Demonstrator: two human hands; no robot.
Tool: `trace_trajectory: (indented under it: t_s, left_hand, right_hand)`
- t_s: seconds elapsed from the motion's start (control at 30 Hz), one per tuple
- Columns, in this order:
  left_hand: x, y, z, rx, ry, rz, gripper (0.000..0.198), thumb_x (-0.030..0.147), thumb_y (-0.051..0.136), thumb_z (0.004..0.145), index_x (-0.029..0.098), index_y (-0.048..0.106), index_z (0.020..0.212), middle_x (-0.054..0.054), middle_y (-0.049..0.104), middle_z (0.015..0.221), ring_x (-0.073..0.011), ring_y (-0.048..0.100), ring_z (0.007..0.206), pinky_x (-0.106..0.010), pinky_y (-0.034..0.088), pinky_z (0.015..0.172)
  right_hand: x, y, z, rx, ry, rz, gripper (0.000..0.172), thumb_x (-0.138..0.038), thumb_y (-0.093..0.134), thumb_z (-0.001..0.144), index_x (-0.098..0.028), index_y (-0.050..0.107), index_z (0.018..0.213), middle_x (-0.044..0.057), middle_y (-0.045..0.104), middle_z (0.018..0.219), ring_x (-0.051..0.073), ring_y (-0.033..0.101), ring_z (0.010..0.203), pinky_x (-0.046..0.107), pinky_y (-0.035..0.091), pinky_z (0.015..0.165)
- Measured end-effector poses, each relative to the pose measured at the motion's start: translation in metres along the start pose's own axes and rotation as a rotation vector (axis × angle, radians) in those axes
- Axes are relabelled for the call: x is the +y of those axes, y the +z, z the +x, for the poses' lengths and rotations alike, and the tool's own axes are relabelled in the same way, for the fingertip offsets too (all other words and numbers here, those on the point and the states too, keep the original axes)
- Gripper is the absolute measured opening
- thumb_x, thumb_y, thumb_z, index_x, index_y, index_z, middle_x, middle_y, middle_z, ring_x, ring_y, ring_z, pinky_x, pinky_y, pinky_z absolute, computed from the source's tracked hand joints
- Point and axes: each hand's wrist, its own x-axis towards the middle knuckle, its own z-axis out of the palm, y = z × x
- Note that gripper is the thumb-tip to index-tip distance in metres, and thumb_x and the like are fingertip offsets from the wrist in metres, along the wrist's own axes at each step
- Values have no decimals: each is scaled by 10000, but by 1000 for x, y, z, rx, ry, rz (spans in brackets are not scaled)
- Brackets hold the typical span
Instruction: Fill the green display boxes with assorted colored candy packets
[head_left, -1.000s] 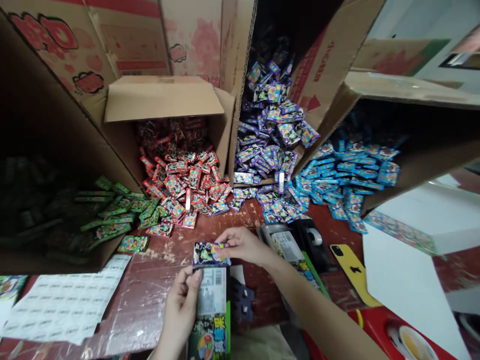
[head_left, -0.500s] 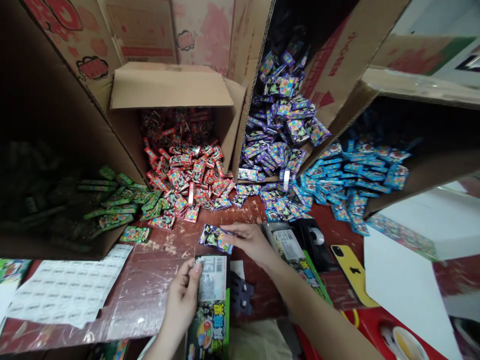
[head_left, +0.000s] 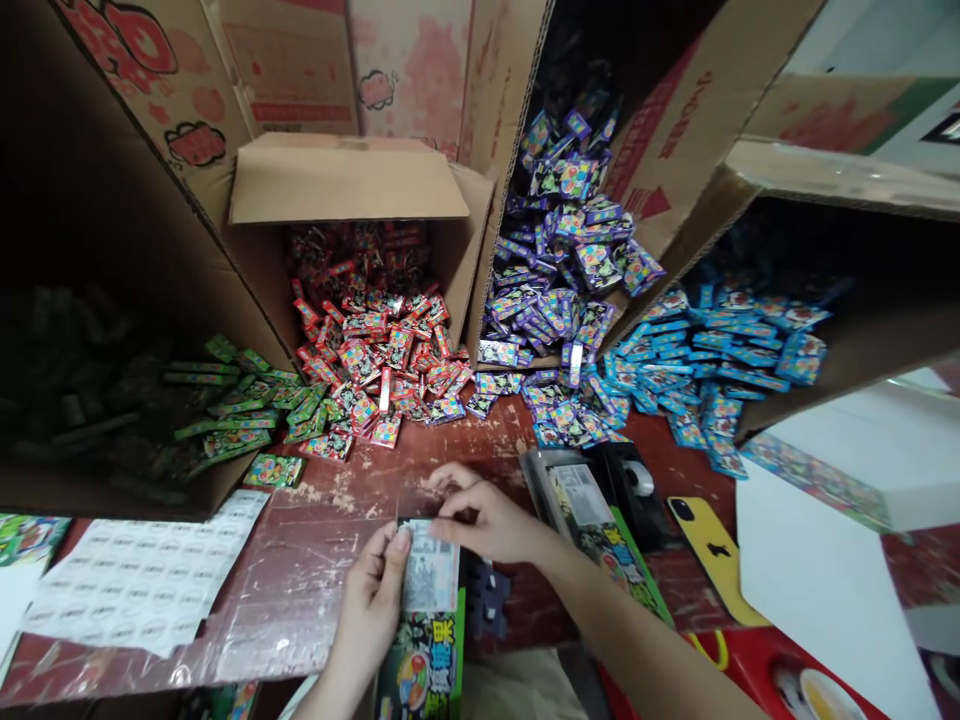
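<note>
My left hand (head_left: 375, 580) grips the upper left edge of a black-and-green candy bag (head_left: 420, 650), its thumb on the front beside a white printed label (head_left: 431, 570). The bag stands upright near the table's front edge. At its top, my right hand (head_left: 480, 515) has curled fingers, with the thumb pressed against the bag's upper right edge. Any small packet between these fingers or inside the bag is hidden. Farther back lie heaps of small candy packets: red (head_left: 375, 365), purple (head_left: 555, 300), blue (head_left: 720, 345) and green (head_left: 247, 405).
Open cardboard boxes (head_left: 349, 180) hold the packets. To the right are a second candy bag (head_left: 600, 530), a black tape dispenser (head_left: 634, 485), a yellow phone (head_left: 709, 555) and a white sheet (head_left: 810, 590). A sticker sheet (head_left: 142, 580) lies left; a cup (head_left: 821, 695) sits lower right.
My right hand has lowered to the bag's top, and the purple packet it held is out of sight. The left hand keeps its hold on the bag. The view has shifted slightly.
</note>
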Motion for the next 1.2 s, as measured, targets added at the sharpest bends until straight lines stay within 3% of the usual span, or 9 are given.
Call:
trace_trajectory:
  t_s: [0.13,0.23,0.4,0.6,0.77,0.83,1.03,1.1,1.2]
  left_hand:
    - [7,-1,4,73,47,11,559,487,543,838,220,398,1308,-2,624,790,-152,556,666,-249,453,680]
    - [10,-7,9,45,71,67,366,456,584,819,226,528,1098,9,580,778,-149,542,687,-234,447,667]
    - [10,-18,18,164,155,75,343,378,725,705,231,508,926,14,563,807,-157,558,737,-229,460,657]
    - [12,-19,28,-170,15,117,322,376,709,718,213,548,944,8,597,779,-158,570,665,-244,452,599]
    - [2,-14,31,-131,127,164,389,295,729,715,247,431,961,47,527,790,-141,547,721,-227,445,652]
    - [-3,-10,29,-108,134,153,447,298,720,728,261,372,1007,44,533,817,-145,559,734,-232,454,656]
    - [-8,1,21,-111,131,108,457,307,710,741,256,336,998,33,567,825,-157,609,751,-239,469,648]
    - [-9,3,19,-95,105,76,463,317,708,743,256,329,1002,26,590,829,-169,630,758,-248,478,646]
    - [-12,4,16,-31,88,65,515,325,725,727,254,326,1044,13,616,840,-184,652,758,-266,492,659]
  right_hand:
    - [27,1,53,337,75,-49,214,-333,708,733,-243,667,923,87,558,1095,246,510,1079,421,415,961]
    - [52,1,101,450,122,-68,286,-176,761,604,-192,609,846,92,557,1061,265,478,1111,448,345,1026]
    - [72,-7,99,330,147,49,126,-216,605,766,-196,536,870,18,622,841,164,608,833,322,504,790]
    - [38,-43,31,57,210,293,372,-283,726,700,-213,593,1041,29,663,1012,141,632,824,272,510,739]
    - [3,-46,39,240,197,501,450,-329,826,569,-219,559,913,-12,675,849,136,638,760,278,511,718]
    - [-2,-38,47,214,165,425,346,-349,808,593,-207,585,817,-19,659,772,121,616,692,250,495,664]
    - [-10,-22,52,-354,7,-10,97,-208,655,769,-189,694,856,-9,640,734,101,547,629,224,431,600]
    - [-9,-20,47,-376,-46,-111,188,-159,654,766,-195,682,948,1,644,815,114,559,718,237,437,669]
    - [1,-16,37,-224,38,-106,332,-213,715,730,-191,628,1050,-12,615,786,110,539,677,219,426,609]
